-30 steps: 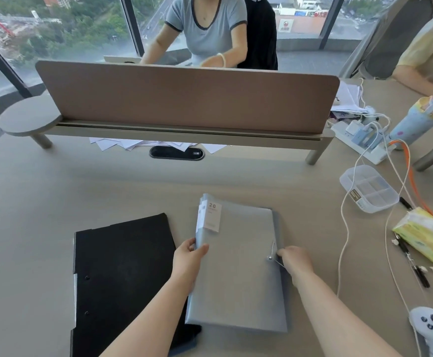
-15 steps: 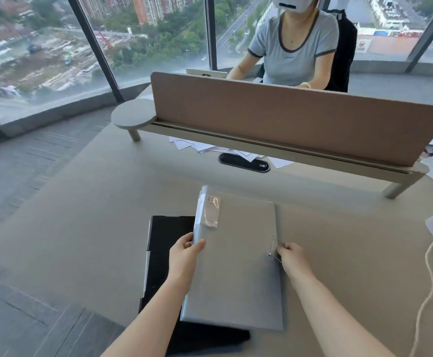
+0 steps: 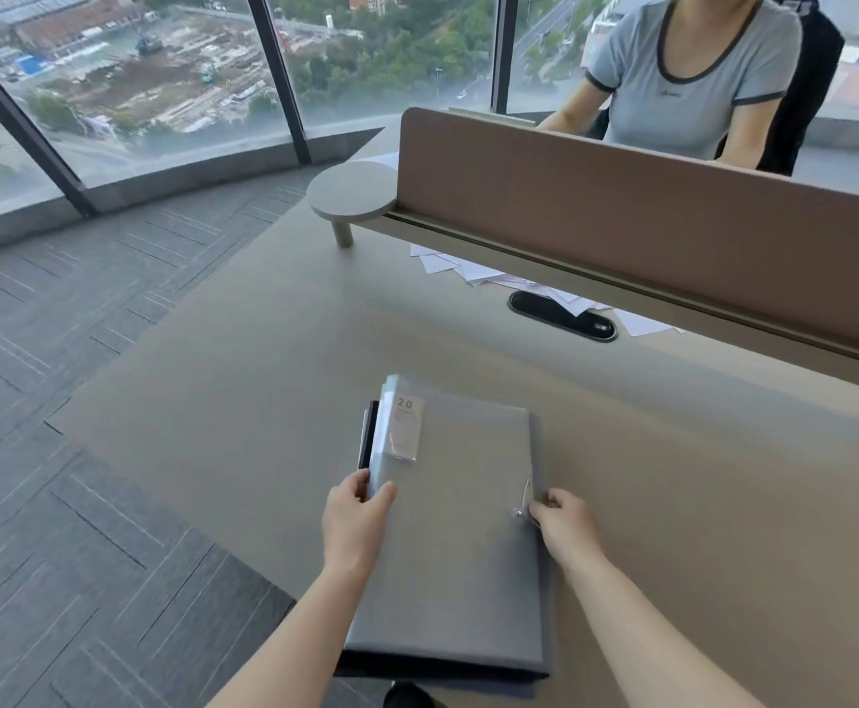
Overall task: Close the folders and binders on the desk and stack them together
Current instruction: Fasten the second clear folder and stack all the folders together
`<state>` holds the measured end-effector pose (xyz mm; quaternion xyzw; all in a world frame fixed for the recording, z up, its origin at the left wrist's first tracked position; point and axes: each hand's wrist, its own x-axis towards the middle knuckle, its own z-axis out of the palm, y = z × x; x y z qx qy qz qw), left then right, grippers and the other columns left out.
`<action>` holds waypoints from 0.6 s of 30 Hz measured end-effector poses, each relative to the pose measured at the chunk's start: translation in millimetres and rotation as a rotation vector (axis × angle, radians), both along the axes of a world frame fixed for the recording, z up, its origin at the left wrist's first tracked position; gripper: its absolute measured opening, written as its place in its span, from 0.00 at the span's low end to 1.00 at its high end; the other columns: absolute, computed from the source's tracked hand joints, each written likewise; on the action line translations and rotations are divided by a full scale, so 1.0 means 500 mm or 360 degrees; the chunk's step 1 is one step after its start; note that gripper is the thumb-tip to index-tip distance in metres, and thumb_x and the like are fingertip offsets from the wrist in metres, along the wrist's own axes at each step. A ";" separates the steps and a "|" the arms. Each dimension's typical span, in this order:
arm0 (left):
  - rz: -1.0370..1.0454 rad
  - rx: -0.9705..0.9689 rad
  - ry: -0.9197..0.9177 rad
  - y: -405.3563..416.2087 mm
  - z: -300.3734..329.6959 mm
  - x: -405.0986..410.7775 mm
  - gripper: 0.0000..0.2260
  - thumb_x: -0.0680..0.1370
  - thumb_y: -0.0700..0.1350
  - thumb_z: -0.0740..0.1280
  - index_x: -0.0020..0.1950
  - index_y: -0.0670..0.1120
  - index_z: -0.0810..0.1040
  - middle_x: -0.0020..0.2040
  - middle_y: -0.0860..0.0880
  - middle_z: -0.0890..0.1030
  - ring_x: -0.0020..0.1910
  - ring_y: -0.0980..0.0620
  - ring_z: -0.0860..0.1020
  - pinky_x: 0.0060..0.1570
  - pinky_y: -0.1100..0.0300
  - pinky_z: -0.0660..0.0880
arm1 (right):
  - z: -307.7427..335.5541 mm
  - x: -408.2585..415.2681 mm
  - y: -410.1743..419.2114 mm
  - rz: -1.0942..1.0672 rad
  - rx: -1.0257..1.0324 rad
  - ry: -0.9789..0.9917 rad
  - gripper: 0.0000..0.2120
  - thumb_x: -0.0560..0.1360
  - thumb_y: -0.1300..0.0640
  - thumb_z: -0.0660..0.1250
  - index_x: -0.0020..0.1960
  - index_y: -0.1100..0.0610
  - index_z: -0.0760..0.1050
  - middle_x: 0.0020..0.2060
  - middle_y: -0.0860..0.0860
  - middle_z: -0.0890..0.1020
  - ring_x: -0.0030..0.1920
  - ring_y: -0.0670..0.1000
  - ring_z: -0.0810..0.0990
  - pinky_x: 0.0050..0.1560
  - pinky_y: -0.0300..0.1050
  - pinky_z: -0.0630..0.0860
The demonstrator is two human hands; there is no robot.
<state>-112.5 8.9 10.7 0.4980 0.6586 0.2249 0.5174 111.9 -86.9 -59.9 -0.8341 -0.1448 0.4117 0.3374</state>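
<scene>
Head view, the only one: the grey folder (image 3: 455, 544) lay closed on top of the black binder (image 3: 367, 436), of which only a dark strip showed at the grey folder's nine o'clock edge and a thin band under its near end. A second before, the black binder had lain open to sight at the grey folder's eight o'clock, mostly uncovered; half a second before, the grey folder overlapped only part of it. So the grey folder had been carried across and set squarely over the binder, and I judged the stacking step all but finished for these two.

The left hand (image 3: 355, 528) pinched the stack's nine o'clock edge, fingers curled round it just below the white label (image 3: 407, 426) marked 20. The right hand (image 3: 567, 526) held the three o'clock edge, fingertips closed at the elastic cord and its small metal stud (image 3: 519, 513). Both hands were thus closed on the grey folder, not spread.

The stack sat on the worktop (image 3: 212, 390) at six o'clock of the frame, near the front edge. The divider screen (image 3: 647, 217) stood at one o'clock, loose papers (image 3: 483, 273) beneath it.

No other folder was visible, so what remained seemed only squaring the edges and letting go.
</scene>
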 end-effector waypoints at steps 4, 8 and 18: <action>-0.0015 -0.0048 0.0189 0.007 -0.027 -0.015 0.15 0.66 0.54 0.65 0.47 0.51 0.82 0.47 0.44 0.82 0.45 0.45 0.81 0.40 0.54 0.76 | 0.004 -0.022 0.010 0.0092 -0.0025 -0.0026 0.07 0.72 0.60 0.68 0.48 0.60 0.80 0.43 0.53 0.85 0.47 0.57 0.82 0.44 0.47 0.73; -0.0009 -0.0097 0.0323 0.008 -0.021 -0.017 0.16 0.73 0.49 0.68 0.60 0.48 0.79 0.58 0.47 0.74 0.60 0.47 0.73 0.55 0.53 0.71 | -0.011 -0.027 0.016 0.0122 -0.0127 -0.0125 0.08 0.69 0.54 0.67 0.46 0.56 0.79 0.46 0.53 0.83 0.46 0.56 0.81 0.41 0.46 0.73; -0.0031 -0.0411 0.0150 0.014 -0.019 -0.011 0.37 0.64 0.58 0.66 0.73 0.49 0.67 0.59 0.49 0.78 0.54 0.48 0.78 0.53 0.52 0.74 | 0.042 -0.027 0.043 0.0072 -0.0238 -0.0120 0.10 0.68 0.65 0.65 0.28 0.58 0.73 0.25 0.52 0.74 0.30 0.56 0.70 0.29 0.43 0.61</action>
